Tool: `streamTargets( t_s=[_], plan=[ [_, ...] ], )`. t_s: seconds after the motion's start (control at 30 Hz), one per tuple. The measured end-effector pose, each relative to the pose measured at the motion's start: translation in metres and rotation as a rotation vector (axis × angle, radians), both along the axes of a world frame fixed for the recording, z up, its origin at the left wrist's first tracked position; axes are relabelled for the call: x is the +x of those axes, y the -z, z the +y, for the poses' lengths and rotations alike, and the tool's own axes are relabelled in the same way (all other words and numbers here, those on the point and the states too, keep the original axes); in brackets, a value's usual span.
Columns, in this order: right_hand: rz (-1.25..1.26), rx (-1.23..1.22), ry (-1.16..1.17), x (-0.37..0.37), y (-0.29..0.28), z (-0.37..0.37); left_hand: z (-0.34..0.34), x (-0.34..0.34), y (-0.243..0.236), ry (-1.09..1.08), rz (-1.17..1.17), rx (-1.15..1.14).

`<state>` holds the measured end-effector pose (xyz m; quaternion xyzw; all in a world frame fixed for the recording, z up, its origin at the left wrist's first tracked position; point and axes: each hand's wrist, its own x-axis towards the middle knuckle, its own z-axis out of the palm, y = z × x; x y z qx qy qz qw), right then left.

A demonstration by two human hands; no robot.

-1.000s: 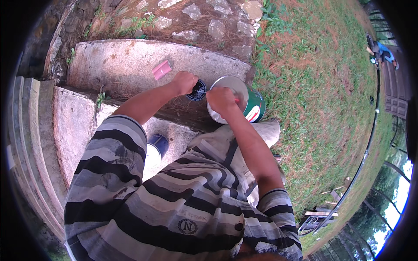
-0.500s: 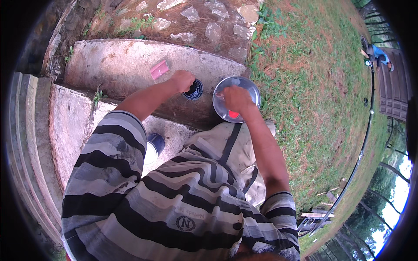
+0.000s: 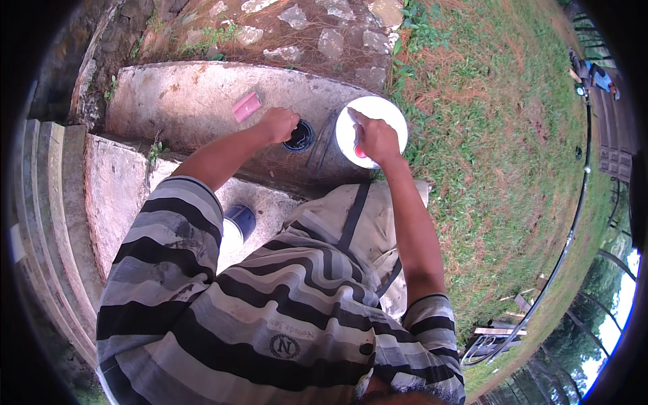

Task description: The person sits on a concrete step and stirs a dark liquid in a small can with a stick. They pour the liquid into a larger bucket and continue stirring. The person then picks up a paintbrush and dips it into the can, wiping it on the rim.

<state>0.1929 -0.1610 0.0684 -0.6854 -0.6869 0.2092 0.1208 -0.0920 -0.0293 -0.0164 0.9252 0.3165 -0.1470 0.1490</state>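
My left hand (image 3: 278, 125) is closed at the upper left rim of a small round can (image 3: 298, 137) with a dark, glossy inside, which stands on the concrete ledge (image 3: 169, 101). What its fingers hold, if anything, is hidden. To the right, my right hand (image 3: 379, 140) is over a large round vessel or lid (image 3: 391, 115) that looks bright white. Its index finger points to the far left while the other fingers are curled. A red spot or piece (image 3: 360, 152) shows just beneath the curled fingers. Thin dark strips (image 3: 326, 140) lie between the can and the round thing.
A pink block-like piece (image 3: 247, 106) lies on the ledge. A dark blue can (image 3: 241, 219) with a white end stands beside my left sleeve. Concrete steps (image 3: 50, 202) are at the left, grass (image 3: 486, 169) at the right. A person in blue (image 3: 597, 75) is far off at the right.
The round thing has moved slightly away from me, and its surface has gone from grey metallic to bright white. My right hand has shifted right. The dark strips now show. My left hand is nearly still.
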Motion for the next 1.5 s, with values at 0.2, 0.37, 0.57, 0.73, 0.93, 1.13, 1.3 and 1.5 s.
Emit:
streamTargets(
  t_s=[0.2, 0.37, 0.57, 0.73, 0.93, 1.13, 1.3, 1.5],
  plan=[
    [0.194, 0.146, 0.153, 0.009, -0.007, -0.026, -0.013, 0.005, -0.004, -0.220, 0.053, 0.006],
    [0.103, 0.209, 0.445, 0.058, 0.013, -0.122, -0.044, -0.011, -0.007, -0.751, -0.172, -0.091],
    [0.042, 0.143, 0.495, 0.079, 0.062, -0.226, -0.085, -0.011, -0.017, -1.138, -0.424, -0.359],
    [-0.029, 0.186, 0.641, 0.060, 0.078, -0.225, -0.145, -0.011, -0.020, -1.312, -0.482, -0.322],
    [0.046, 0.212, 0.744, 0.054, 0.080, -0.228, -0.223, 0.005, -0.056, -0.068, -0.074, -0.504],
    [0.202, 0.104, 0.827, 0.041, 0.057, -0.247, -0.188, 0.021, -0.069, -0.420, -0.197, -1.147],
    [0.269, -0.138, 0.899, 0.021, 0.020, -0.256, -0.162, -0.012, 0.070, -1.367, -0.520, -0.482],
    [0.295, -0.169, 0.874, 0.003, -0.009, -0.295, -0.127, 0.008, 0.059, -1.017, -0.676, -0.093]
  ],
)
